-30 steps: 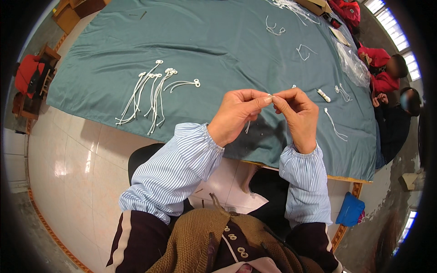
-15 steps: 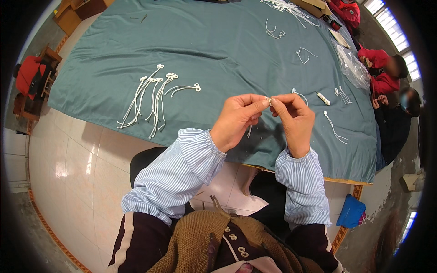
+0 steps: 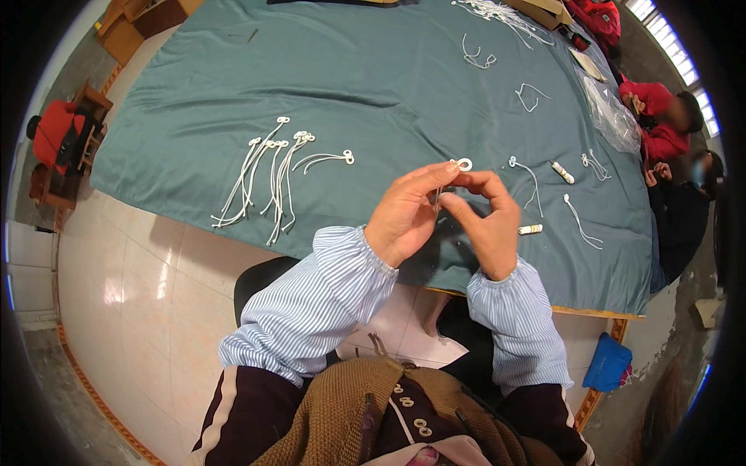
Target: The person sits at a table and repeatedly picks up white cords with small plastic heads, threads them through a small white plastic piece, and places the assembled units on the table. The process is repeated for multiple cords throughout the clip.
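My left hand pinches a small white ring at the tips of its thumb and forefinger, and the ring pokes up past them. A thin white cord runs down from there between my hands. Close on the right, my right hand has its fingers bent and its thumb tip at the cord; its other fingertips are partly hidden. Left of my hands lie several white cords with small rings at their ends, bunched together. A single ringed cord rests nearer my left hand.
Beside my right hand lies a white roll, with another roll farther right. Loose cords are scattered over the green tablecloth. A cord pile and a clear plastic bag are farther off. Other people sit along the right edge.
The white ring now shows above my left fingertips. My right hand has dropped from the shared pinch to the cord, and the roll beside it has come into sight.
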`<action>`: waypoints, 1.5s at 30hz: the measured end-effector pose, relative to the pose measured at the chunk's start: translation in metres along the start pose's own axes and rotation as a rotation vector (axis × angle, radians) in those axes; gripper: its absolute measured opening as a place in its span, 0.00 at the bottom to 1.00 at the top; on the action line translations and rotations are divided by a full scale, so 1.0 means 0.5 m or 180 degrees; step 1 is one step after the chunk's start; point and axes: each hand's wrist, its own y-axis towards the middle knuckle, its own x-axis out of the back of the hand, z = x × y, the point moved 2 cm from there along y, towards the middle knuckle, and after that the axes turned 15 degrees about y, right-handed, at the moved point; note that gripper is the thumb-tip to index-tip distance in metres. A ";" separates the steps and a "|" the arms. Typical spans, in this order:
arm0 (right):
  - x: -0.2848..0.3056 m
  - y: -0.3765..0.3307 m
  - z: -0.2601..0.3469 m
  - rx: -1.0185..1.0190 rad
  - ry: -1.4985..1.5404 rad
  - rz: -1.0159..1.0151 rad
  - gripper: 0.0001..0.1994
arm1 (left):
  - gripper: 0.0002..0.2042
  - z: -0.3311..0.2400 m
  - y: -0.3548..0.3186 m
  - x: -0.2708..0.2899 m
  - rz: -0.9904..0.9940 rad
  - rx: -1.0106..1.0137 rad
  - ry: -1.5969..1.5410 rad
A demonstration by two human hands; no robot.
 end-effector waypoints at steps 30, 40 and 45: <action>0.060 0.034 0.069 0.0352 -0.0293 0.0262 0.06 | 0.10 -0.026 -0.017 -0.024 0.0061 -0.0099 0.1474; 0.060 0.034 0.077 0.0461 -0.0502 0.0241 0.05 | 0.11 -0.031 -0.020 -0.022 0.0188 0.0153 0.1218; 0.059 0.034 0.082 0.0726 -0.0730 0.0388 0.04 | 0.10 -0.031 -0.020 -0.016 0.0188 0.0257 0.1367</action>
